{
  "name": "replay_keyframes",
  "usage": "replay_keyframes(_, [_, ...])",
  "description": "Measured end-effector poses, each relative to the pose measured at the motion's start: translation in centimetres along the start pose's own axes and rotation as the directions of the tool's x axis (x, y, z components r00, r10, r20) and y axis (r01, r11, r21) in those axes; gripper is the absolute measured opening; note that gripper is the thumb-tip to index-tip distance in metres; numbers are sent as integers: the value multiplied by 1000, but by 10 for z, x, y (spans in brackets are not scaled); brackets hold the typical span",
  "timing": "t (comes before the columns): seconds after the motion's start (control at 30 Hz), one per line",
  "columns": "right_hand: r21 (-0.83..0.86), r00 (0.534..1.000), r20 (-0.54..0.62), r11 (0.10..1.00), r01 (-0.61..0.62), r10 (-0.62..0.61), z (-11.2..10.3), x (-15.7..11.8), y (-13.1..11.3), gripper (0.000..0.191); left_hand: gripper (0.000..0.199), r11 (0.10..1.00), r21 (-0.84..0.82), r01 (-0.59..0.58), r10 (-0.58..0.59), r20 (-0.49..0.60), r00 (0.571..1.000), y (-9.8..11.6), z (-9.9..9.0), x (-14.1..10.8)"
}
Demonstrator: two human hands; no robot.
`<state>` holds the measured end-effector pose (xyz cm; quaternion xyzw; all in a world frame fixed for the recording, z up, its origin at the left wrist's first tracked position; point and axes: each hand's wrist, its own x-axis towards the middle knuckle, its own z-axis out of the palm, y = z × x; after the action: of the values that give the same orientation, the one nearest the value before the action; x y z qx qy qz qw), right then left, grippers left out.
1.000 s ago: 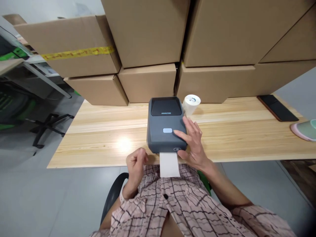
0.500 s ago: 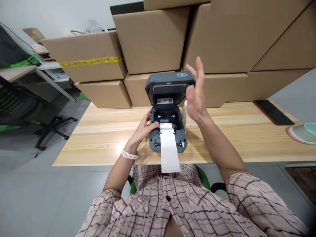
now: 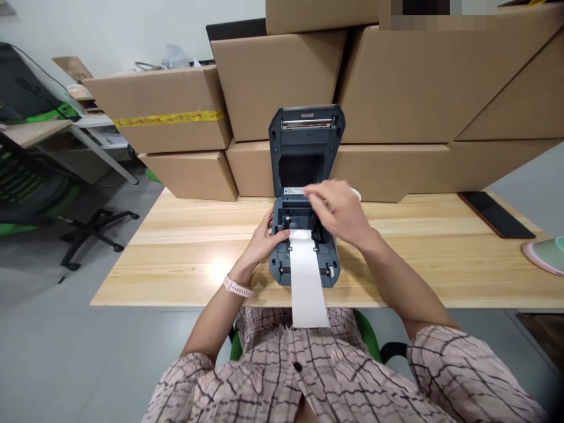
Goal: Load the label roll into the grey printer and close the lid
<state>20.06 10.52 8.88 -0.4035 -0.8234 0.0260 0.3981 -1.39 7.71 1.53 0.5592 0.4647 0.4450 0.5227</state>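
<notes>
A dark grey label printer stands on the wooden table with its lid raised upright. From its inside a white paper strip runs forward over the table's front edge. My left hand rests on the printer's left side, thumb reaching to the strip's back end, fingers along the outer wall. Over the printer's right rear part is my right hand, its fingers bent and pointing left, in front of the lid's base. What those fingers touch, if anything, is hidden. A white thing shows partly behind this hand.
Stacked cardboard boxes line the back of the wooden table. A black phone and a green and pink object lie at the right. An office chair stands on the floor at the left.
The printer's lid has swung from half raised to upright. My right hand has let go of the lid's right edge and come down and left over the printer. The left hand stays at the printer's side.
</notes>
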Motion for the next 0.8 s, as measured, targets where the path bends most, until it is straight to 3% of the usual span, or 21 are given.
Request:
replay_keyframes(0.03, [-32, 973, 228, 999, 40, -32, 2, -4, -2, 37, 89, 1000, 8, -3, 3, -10, 1000, 0, 0, -1])
replay_keyframes(0.1, [-97, 823, 566, 986, 135, -57, 8, -5, -3, 34, 88, 1000, 30, -5, 6, -29, 1000, 0, 1, -1])
replay_keyframes(0.17, [-156, 690, 723, 965, 212, -34, 14, -2, -5, 33, 85, 998, 66, -4, 7, -42, 999, -1, 0, -1])
replay_keyframes(0.23, [-166, 616, 787, 954, 249, -24, 19, 3, -6, 32, 83, 996, 92, -10, 14, -41, 999, -2, -2, -1])
replay_keyframes(0.33, [-136, 579, 815, 962, 235, -26, 21, 7, -6, 33, 86, 1000, 23, -21, 21, 8, 1000, -2, -6, 1])
replay_keyframes(0.53, [-52, 555, 831, 987, 154, -43, 16, 9, 4, 28, 100, 997, -75, 28, -21, 96, 995, 2, -13, 1])
replay_keyframes(0.8, [301, 525, 817, 953, -37, -238, 4, 19, 12, 43, 96, 995, -92, -49, 58, 102, 993, -9, -15, 3])
